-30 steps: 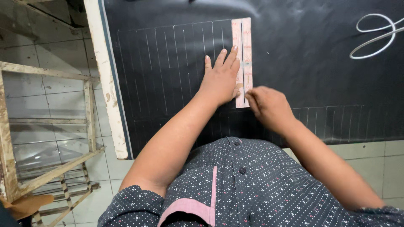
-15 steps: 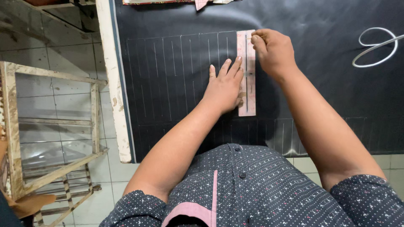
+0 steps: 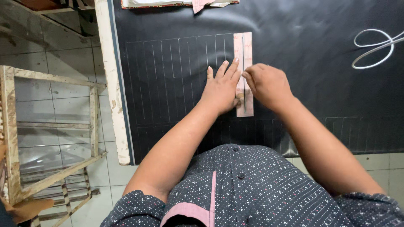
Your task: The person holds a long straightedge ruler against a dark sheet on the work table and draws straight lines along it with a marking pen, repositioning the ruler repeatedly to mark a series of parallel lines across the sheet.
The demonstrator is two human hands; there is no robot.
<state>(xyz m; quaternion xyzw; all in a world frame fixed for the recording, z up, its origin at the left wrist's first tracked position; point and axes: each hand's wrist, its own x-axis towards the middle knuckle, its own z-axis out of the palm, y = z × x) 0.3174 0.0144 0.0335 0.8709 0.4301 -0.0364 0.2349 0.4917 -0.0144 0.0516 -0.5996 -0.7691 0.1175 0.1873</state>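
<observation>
A pink ruler (image 3: 243,50) lies upright on a black sheet (image 3: 303,50) marked with several thin parallel chalk lines. My left hand (image 3: 221,88) presses flat on the sheet and the ruler's left edge, fingers spread. My right hand (image 3: 267,84) is at the ruler's right edge about halfway along it, fingers curled as if pinching a small marking tool; the tool itself is hidden.
White-handled scissors (image 3: 374,48) lie on the sheet at the far right. Folded cloth (image 3: 176,3) sits at the top edge. The table's white edge (image 3: 111,84) runs down the left, with a wooden frame (image 3: 50,138) on the tiled floor beside it.
My right hand has gone from the ruler's lower end up to its top, then back down to the middle. My left hand stays pressed on the ruler.
</observation>
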